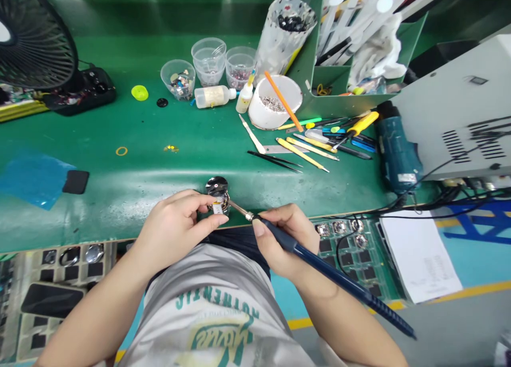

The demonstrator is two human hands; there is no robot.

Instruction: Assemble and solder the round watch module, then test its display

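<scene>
My left hand (175, 226) is closed around a small round metal part (217, 195), a watch-like case with a shiny lid, held at the near edge of the green bench (131, 159). My right hand (285, 238) grips a dark blue soldering iron (319, 263) like a pen. Its metal tip touches the small part beside my left thumb. The iron's handle runs back to the lower right past my forearm.
Tweezers (275, 160), yellow-handled tools (307, 150) and a white bowl (275, 101) lie beyond my hands. Plastic cups (208, 64), a glue bottle (213, 97) and a fan (35, 37) stand farther back. A teal heat gun (397, 151) and a grey box (459, 111) are right. Trays of parts (351, 244) sit below the edge.
</scene>
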